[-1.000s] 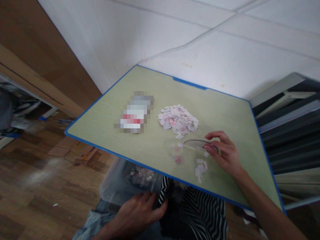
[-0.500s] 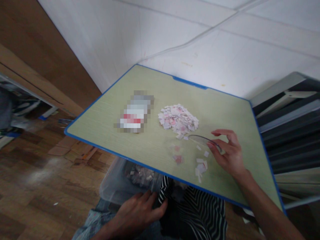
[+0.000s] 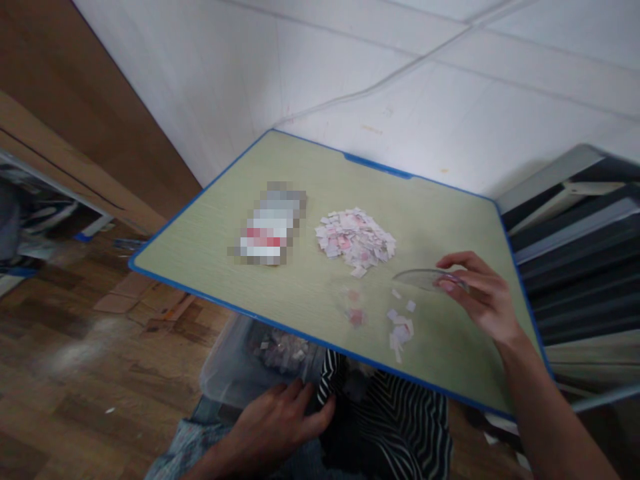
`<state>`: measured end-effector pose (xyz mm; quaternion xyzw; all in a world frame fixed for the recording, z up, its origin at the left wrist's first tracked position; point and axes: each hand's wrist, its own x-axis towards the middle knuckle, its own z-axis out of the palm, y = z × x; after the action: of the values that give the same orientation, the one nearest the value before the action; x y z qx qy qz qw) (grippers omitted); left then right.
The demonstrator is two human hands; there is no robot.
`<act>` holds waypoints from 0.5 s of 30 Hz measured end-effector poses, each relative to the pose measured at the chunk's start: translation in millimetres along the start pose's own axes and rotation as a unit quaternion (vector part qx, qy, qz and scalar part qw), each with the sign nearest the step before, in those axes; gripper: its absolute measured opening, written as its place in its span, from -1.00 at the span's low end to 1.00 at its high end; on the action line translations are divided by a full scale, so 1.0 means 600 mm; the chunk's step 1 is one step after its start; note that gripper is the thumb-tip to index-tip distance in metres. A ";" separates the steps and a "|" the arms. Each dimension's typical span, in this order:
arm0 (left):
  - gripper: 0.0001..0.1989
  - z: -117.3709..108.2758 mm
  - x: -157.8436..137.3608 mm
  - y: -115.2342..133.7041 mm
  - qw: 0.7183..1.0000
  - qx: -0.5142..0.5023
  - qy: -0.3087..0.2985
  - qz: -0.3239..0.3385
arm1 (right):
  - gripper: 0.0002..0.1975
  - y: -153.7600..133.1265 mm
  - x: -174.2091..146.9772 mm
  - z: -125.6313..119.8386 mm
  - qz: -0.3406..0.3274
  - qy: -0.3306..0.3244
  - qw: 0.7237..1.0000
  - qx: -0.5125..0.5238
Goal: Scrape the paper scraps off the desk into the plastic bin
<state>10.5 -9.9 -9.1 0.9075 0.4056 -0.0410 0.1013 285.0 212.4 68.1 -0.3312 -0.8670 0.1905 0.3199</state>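
Note:
My right hand (image 3: 480,293) is closed on a thin, clear curved piece (image 3: 417,277) with a darker edge, held by the thumb and fingers above the right half of the table. Its exact kind I cannot make out. To its left lies a heap of small white and pink paper slips (image 3: 355,237). A few loose slips (image 3: 400,330) lie scattered nearer the front edge, beside clear film with pink pieces (image 3: 354,308). My left hand (image 3: 280,417) rests low over my lap beside a clear plastic bin (image 3: 220,367), its fingers loosely apart and holding nothing visible.
The green table (image 3: 210,240) has a blue rim and stands against a white wall (image 3: 325,60). A blurred-out flat item (image 3: 273,223) lies on its left half. Dark folded furniture (image 3: 580,260) leans at the right. Striped black cloth (image 3: 395,413) hangs below the front edge.
My right hand has moved right with the clear piece, away from the heap. A small slip now lies nearer the loose slips. My left hand stays in place.

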 end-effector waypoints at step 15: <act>-0.48 -0.002 0.002 0.000 1.000 -0.004 -0.004 0.000 | -0.83 0.018 0.008 0.010 0.079 -0.058 0.986 0.133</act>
<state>11.4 -9.0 -8.1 0.9069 0.4053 -0.0436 0.1065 283.1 222.6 59.8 -0.3411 -0.8221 0.3479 0.2945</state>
